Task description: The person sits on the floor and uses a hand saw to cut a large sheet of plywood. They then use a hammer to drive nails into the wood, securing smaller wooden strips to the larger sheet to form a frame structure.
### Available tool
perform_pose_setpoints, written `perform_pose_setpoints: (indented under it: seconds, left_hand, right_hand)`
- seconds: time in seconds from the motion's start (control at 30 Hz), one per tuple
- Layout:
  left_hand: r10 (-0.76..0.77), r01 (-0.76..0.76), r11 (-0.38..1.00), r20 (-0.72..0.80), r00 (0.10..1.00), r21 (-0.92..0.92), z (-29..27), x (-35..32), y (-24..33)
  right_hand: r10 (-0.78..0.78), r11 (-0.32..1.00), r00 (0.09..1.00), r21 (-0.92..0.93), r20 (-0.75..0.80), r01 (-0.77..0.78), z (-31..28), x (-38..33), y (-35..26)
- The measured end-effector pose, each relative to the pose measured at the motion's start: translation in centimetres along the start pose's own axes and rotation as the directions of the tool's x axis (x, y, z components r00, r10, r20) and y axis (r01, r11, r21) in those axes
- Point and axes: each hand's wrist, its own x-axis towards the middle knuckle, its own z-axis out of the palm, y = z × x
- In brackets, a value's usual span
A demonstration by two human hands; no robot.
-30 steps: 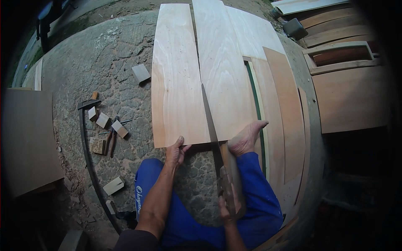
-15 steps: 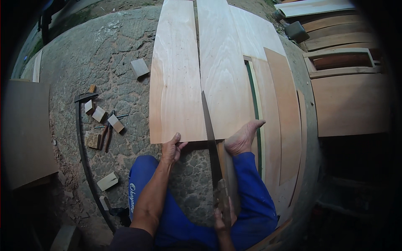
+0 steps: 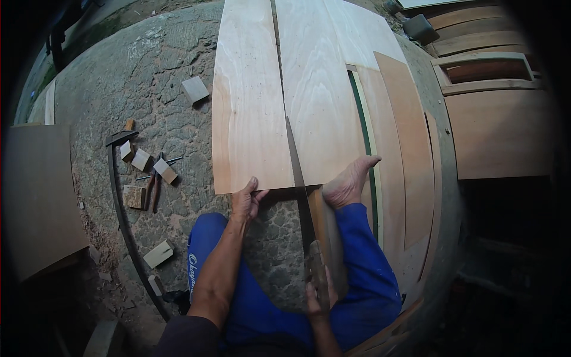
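Rough flr [image 3: 148,77], ply edge [image 3: 270,183] in L hand [image 3: 243,203], saw [image 3: 306,217] in R hand [image 3: 313,300].

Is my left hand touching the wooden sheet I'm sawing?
Touching. The head view shows the left hand at the near edge of the wooden sheet, thumb over its top face.

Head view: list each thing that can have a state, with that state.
Pale plywood: slit lengthwise up to the handsaw; full separation unclear.
Handsaw: held, blade crossing the near edge.
Left hand: gripping the plywood's near edge.
Right hand: closed around the handsaw.
Bare foot: on the plywood.
Pliers: lying loose, jaws unclear.
Wooden blocks: scattered.
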Motion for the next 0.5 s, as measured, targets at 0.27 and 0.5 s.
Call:
perform_pose_setpoints:
  seconds: [0.27, 0.5]
  left_hand:
    - [0.117, -0.115, 0.993, -0.052, 0.992, 0.032, -1.3, -0.5, 4.1]
    - [0.130, -0.128, 0.991, -0.062, 0.990, 0.034, -2.0, -0.7, 3.6]
  right_hand:
    - [0.171, 0.968, 0.967, 0.148, 0.189, -0.200, 4.9, 7.1, 0.5]
    - [0.071, 0.995, 0.990, 0.054, 0.125, -0.078, 4.7, 3.5, 2.3]
